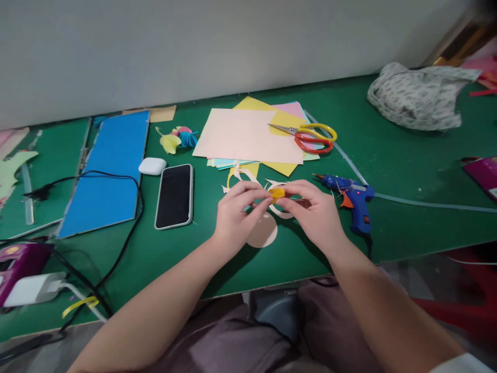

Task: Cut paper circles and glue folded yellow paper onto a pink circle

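Observation:
Between my two hands is a small curled piece of yellow paper [277,194], held above the green table. My left hand [241,210] pinches its left side between thumb and fingers. From the other side, my right hand [315,211] grips it the same way, fingertips almost meeting. Below lies a pale pink paper circle [263,231], partly covered by my left hand. Cut paper scraps [245,173] in pink and yellow are spread just behind my fingers, and my hands hide some of them.
Scissors [310,135] rest on stacked coloured paper [236,134]. A blue glue gun [351,197] lies at right, its cord trailing over the edge. At left are a phone [174,197], a white earbud case [152,166], paper flowers [176,139], a blue board [111,171] and black cables [128,248].

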The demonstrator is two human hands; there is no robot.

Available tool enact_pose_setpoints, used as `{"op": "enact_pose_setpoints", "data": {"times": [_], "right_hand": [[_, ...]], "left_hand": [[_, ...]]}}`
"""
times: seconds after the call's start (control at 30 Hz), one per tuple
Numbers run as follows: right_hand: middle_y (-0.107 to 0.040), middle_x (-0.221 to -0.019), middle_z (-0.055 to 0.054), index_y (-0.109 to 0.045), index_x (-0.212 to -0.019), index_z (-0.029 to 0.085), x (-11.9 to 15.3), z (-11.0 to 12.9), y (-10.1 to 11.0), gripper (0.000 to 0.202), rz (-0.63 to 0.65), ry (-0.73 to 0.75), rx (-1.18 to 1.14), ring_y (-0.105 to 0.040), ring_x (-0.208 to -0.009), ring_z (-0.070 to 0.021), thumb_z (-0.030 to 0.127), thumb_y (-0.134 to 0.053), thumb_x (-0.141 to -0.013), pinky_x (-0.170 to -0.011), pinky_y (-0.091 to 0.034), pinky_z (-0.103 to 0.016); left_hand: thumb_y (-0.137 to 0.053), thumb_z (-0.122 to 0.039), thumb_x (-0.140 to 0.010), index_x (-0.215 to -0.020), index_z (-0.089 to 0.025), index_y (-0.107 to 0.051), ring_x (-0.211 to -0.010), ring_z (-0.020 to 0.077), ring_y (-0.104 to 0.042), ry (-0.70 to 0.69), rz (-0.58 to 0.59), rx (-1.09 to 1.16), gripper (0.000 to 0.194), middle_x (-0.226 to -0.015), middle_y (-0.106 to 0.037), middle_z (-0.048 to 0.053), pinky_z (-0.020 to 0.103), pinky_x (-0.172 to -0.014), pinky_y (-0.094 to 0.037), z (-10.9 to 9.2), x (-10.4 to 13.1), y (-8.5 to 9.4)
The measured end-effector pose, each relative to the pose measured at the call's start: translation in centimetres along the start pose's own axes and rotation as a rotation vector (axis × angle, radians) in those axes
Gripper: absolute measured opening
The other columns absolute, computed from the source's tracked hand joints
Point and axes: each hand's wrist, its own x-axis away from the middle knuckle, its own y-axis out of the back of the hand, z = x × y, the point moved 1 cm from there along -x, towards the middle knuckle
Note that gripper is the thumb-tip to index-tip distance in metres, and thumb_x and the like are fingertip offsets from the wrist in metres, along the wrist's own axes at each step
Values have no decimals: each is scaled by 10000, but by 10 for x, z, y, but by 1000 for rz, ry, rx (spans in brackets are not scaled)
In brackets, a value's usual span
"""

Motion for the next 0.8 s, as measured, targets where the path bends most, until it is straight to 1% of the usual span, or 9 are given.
{"op": "enact_pose_setpoints", "data": {"times": [0.17,0.23,0.3,0.37,0.47,0.63,0.8], "right_hand": [[-688,-903,-10,-732,-881,244,-1,0,1,125,-22,34,14,-638,-875,-150,168,-692,-791,-656,-534,-233],[-688,-884,-5,-728,-864,242,-1,0,0,110,-31,46,25,-638,-852,-144,168,-693,-790,-640,-529,-227],[-683,-868,3,-719,-841,239,0,0,-1,82,-39,46,30,-635,-818,-135,179,-689,-794,-617,-526,-219],[-679,-860,7,-710,-821,234,0,0,-1,56,-48,31,25,-633,-798,-130,191,-684,-797,-602,-526,-211],[-674,-851,12,-700,-810,227,0,0,-1,34,-64,-7,-4,-634,-766,-122,203,-682,-794,-587,-530,-200],[-668,-840,15,-694,-794,219,-1,-1,-1,18,-79,-67,-61,-629,-702,-111,227,-697,-778,-541,-528,-187],[-664,-855,11,-699,-820,221,1,-3,-4,65,-58,-122,-103,-635,-738,-127,270,-705,-778,-594,-549,-223]], "left_hand": [[-629,-133,-815,-832,-147,-682,-779,103,-613,-76,14,-56,58,-840,-648,41,195,-675,-511,1,1,-1],[-615,-124,-823,-852,-146,-678,-805,109,-616,-113,15,-61,72,-850,-645,44,214,-719,-518,1,2,-1],[-610,-126,-827,-866,-152,-679,-815,111,-617,-128,18,-56,83,-861,-643,44,216,-720,-525,1,3,-1],[-613,-142,-826,-872,-158,-684,-803,109,-617,-104,18,-35,87,-861,-640,43,200,-672,-532,0,4,-1],[-630,-167,-811,-877,-159,-694,-772,106,-616,-25,19,23,93,-860,-637,46,175,-597,-533,0,4,-1],[-677,-166,-762,-848,-165,-693,-754,102,-613,62,54,103,88,-839,-645,43,160,-569,-527,1,2,-1],[-688,-155,-741,-779,-166,-679,-739,102,-611,125,74,134,41,-799,-653,34,152,-543,-506,2,1,-2]]}}
